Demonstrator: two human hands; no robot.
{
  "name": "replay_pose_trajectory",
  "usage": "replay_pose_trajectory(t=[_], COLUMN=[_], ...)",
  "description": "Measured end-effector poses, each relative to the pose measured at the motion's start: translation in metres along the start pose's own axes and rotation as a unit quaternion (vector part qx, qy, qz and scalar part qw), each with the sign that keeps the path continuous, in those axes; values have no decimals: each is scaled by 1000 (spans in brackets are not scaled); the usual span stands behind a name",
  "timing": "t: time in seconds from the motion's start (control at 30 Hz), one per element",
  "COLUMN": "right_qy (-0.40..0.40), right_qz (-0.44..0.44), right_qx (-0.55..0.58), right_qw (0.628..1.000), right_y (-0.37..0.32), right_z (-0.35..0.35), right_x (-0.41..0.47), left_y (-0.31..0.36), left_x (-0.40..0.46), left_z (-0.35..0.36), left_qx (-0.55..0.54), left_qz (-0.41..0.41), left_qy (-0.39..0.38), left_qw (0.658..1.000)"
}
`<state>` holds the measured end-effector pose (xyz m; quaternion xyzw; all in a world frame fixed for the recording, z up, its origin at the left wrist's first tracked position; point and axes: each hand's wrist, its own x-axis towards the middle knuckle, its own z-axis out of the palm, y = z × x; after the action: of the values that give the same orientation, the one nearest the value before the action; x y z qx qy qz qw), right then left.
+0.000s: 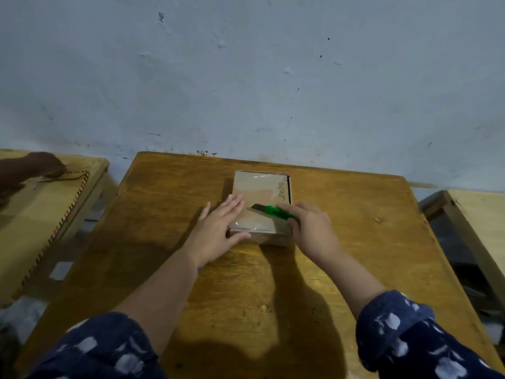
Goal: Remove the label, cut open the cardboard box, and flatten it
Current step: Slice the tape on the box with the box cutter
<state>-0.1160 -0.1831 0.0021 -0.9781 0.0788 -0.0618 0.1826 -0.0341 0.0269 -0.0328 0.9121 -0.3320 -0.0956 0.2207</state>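
Observation:
A small brown cardboard box (261,187) lies flat on the wooden table (169,203), its top covered with clear shiny tape and some handwriting along its right edge. My left hand (216,231) rests flat on the box's near-left corner, fingers spread, thumb against its front side. My right hand (311,228) grips a green utility knife (276,212) at the box's near-right corner. The knife lies across the top, its dark tip pointing left toward my left fingers.
A second wooden table (32,214) stands to the left with a striped-edged flat piece on it, where another person's hand (41,164) rests. Another wooden piece of furniture (475,214) stands at the right. A blue-grey wall (246,77) rises behind the table's far edge.

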Motion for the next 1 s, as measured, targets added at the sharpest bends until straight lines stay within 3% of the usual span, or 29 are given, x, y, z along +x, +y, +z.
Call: replay_pose_trajectory(t=[0.13, 0.27, 1.0], right_qy=[22, 48, 41], right_qz=[-108, -143, -150], right_qx=[-81, -112, -169], right_qw=[991, 982, 973], right_y=[-13, -20, -33], right_z=[6, 8, 7], right_x=[-11, -13, -17], left_y=[-3, -4, -6], left_x=[1, 2, 6], left_z=[3, 7, 8], left_qx=[1, -20, 7], left_qz=[13, 12, 9], left_qy=[17, 34, 38], left_qw=[1000, 999, 999])
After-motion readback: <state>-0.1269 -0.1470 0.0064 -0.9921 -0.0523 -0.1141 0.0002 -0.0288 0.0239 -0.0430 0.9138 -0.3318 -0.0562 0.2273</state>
